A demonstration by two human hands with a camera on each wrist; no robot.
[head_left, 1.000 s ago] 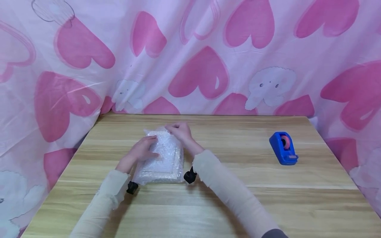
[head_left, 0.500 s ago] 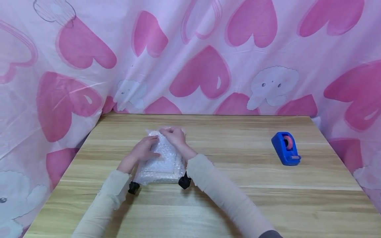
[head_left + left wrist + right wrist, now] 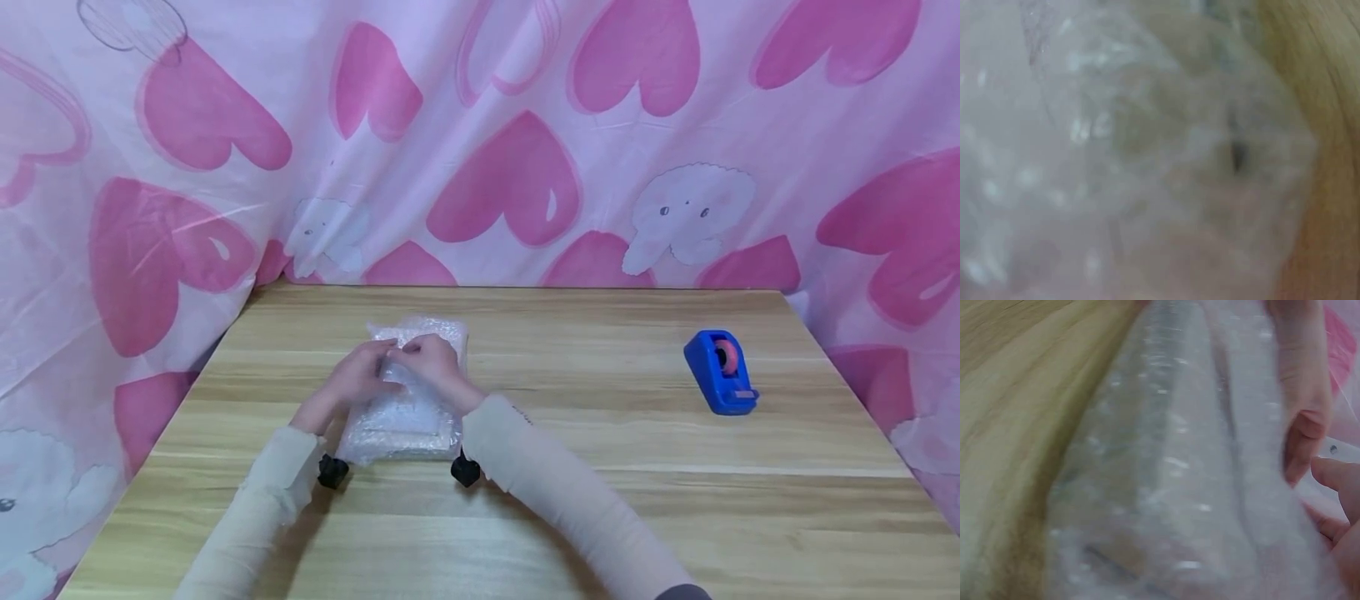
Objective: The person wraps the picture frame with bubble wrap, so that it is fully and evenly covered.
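Observation:
A flat, pale rectangular object wrapped in bubble wrap (image 3: 408,421) lies on the wooden table, left of the middle. Its clear plastic fills most of the left wrist view, blurred. My left hand (image 3: 356,375) rests on the wrap's left side, fingers and thumb spread over it. Over its upper part is my right hand (image 3: 435,365), thumb and forefinger close together beside the left fingertips. In the right wrist view, the right hand (image 3: 1341,494) shows at the right edge, facing the left hand (image 3: 1302,369). I cannot tell whether the right fingers hold anything.
A blue tape dispenser (image 3: 712,379) with a pink roll stands on the table's right side. Behind the wooden table (image 3: 600,500) hangs a pink cloth (image 3: 510,67) with hearts. A black wrist camera (image 3: 466,471) sits beside the wrap's lower right corner.
My right hand has moved left and slightly nearer, from the wrap's upper right corner to beside the left fingertips. The left hand stays on the wrap.

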